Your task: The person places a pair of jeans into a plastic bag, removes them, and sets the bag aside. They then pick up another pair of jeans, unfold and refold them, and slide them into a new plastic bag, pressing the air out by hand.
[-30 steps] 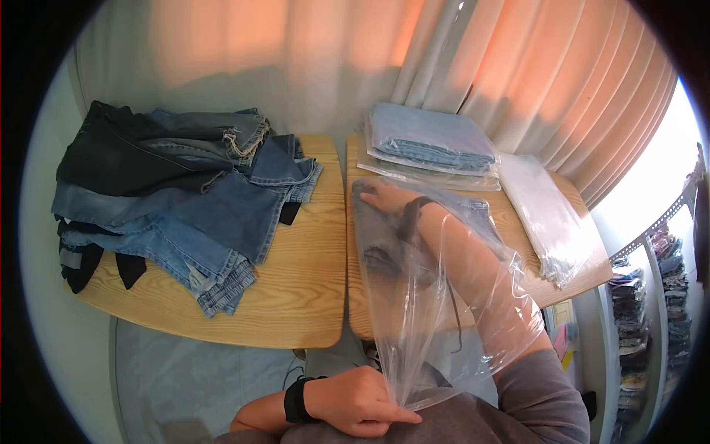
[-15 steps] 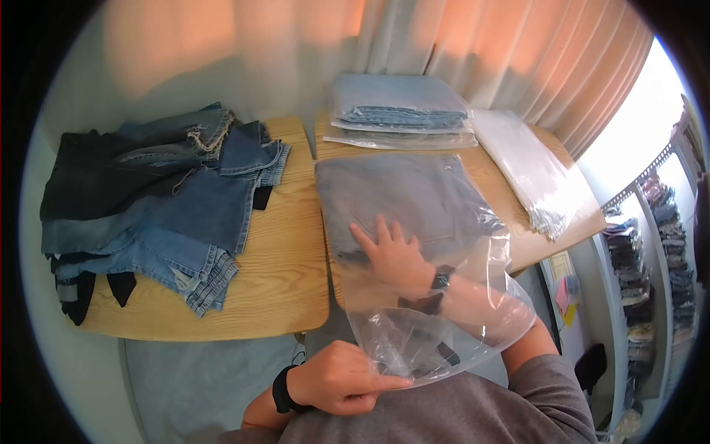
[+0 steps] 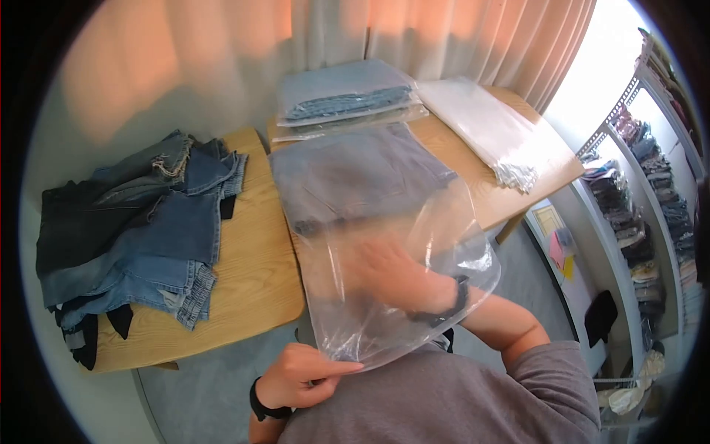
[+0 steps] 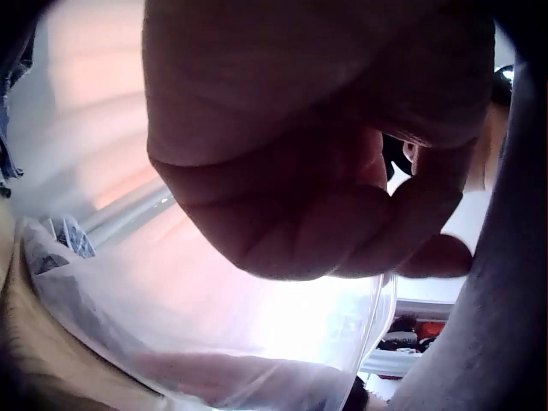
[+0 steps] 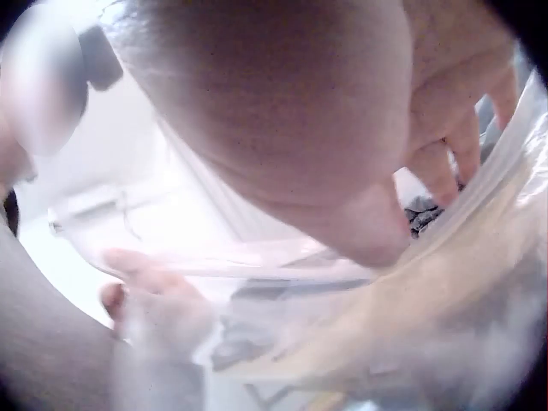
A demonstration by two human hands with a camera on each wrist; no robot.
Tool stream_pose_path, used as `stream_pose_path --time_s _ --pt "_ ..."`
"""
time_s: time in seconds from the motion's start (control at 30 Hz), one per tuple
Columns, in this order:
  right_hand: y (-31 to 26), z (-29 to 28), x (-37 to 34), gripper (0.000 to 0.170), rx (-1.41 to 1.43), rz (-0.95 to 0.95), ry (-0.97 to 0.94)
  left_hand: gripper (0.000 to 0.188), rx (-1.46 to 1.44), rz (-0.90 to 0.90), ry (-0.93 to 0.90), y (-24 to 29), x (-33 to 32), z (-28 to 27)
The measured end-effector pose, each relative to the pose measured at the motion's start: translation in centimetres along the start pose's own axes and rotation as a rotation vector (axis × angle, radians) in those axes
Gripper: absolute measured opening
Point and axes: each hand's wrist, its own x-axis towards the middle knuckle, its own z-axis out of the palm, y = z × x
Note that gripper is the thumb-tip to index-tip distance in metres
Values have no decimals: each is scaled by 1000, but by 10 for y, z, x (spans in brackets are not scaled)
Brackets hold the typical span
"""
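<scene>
A large clear plastic bag [image 3: 473, 260] lies over the edge of the right table, its mouth toward the person. Inside its far end sits a folded grey denim garment [image 3: 362, 177]. My left hand [image 3: 299, 376] pinches the rim of the bag at the near left corner, index finger extended along it; the curled fingers also fill the left wrist view. My right hand [image 3: 392, 274] is inside the bag, just on the near side of the garment, blurred through the plastic. In the right wrist view the right hand's fingers [image 5: 438, 171] are extended, with nothing gripped.
A pile of jeans [image 3: 140, 222] covers much of the left table [image 3: 255, 296]. Behind the bag stand bagged folded jeans [image 3: 347, 92], with a stack of flat clear bags [image 3: 481, 126] to their right. Shelves of folded clothes [image 3: 629, 229] line the right side.
My right hand has drawn back from the garment toward the bag's mouth, still inside. The garment now lies flat at the far end. The left hand keeps its pinch; the head view has turned right.
</scene>
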Motion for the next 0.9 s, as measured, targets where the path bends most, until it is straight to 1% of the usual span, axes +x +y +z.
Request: stream_pose_path --time_s 0.03,0.07,0.1,0.13,0.17,0.2,0.23,0.27,0.33,0.37,0.4,0.43,0.47,0.5,0.53,0.6,0.63,0.67,0.7,0.73,0.77,0.8,0.83,0.87,0.9 --pt "-2 -15 -20 61 311 -51 -53 23 -24 -63 17 0 -6 -1" --pt "-4 -34 -40 58 621 -101 -100 23 -36 -64 7 -4 -16 -3" --pt "-11 -52 -64 49 781 -68 -120 19 -92 -99 63 -9 -28 -6" --pt "-15 -70 -88 41 940 -36 -137 20 -147 -134 119 -13 -32 -6" --pt "-8 -90 -109 34 1116 4 -179 20 -153 -134 112 -16 -30 -1" --pt "3 -105 -132 28 1295 44 -220 26 -255 -263 367 -19 -29 6" --pt "21 -99 -165 26 1457 52 0 34 -351 -396 621 -23 -29 12" --pt "33 -84 -189 24 1607 62 234 34 -354 -409 609 -31 -31 14" --pt "41 -74 -198 44 1166 753 564 45 -393 -607 562 -50 -33 13" --pt "41 -64 -189 53 1038 813 580 51 -403 -624 555 -52 -31 18" --pt "42 -54 -175 63 905 867 594 51 -398 -623 540 -52 -26 22" --pt "46 -40 -172 63 905 875 605 52 -355 -635 494 -51 -21 25" --pt "51 -23 -171 69 856 882 514 54 -311 -646 450 -49 -16 27" --pt "54 -13 -172 76 810 887 422 54 -306 -647 442 -46 -11 30" --pt "53 -8 -174 76 815 893 430 53 -328 -679 471 -43 -7 33" --pt "55 -3 -176 64 1216 840 505 52 -345 -707 499 -42 -3 32" --pt "57 0 -181 64 1219 842 510 48 -350 -696 464 -46 -5 30" --pt "59 3 -191 56 1228 972 392 43 -357 -685 428 -48 -7 28" --pt "61 3 -203 48 1234 1102 268 43 -356 -689 422 -49 -10 26" --pt "58 -4 -214 48 1237 1108 267 40 -383 -695 383 -50 -15 24" --pt "53 -19 -226 41 1234 1138 266 36 -411 -699 348 -51 -19 22" --pt "51 -30 -237 34 1231 1165 264 36 -413 -701 351 -51 -24 20" --pt "52 -35 -247 34 1232 1163 257 34 -360 -793 221 -51 -30 17" --pt "54 -38 -257 32 1384 1085 126 32 -304 -881 91 -52 -34 13" --pt "57 -39 -263 31 1531 997 -9 32 -302 -887 98 -56 -38 8"
